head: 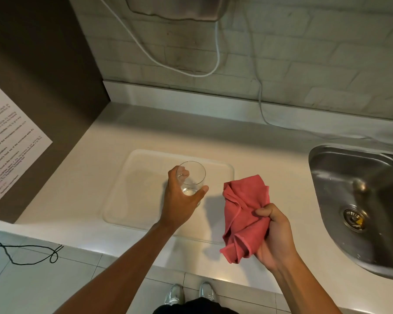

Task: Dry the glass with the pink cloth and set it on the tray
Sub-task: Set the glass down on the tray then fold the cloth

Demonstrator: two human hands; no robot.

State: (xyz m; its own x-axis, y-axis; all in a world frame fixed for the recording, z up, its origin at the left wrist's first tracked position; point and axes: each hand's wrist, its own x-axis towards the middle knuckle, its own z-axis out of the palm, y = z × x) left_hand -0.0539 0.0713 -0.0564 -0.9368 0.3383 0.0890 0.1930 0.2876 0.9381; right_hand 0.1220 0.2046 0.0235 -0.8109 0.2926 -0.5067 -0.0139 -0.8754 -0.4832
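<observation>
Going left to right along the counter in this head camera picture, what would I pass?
Printed notice → white tray → left hand gripping the glass → pink cloth → right hand bunching it → steel sink.

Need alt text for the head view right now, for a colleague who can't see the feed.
Seen from above, the left hand holds a clear glass over a white tray on a pale counter, while the right hand grips a crumpled pink cloth beside it. A steel sink sits at the right.

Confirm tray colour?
White or off-white, nearly matching the counter; the tray shows best in the head view.
</observation>
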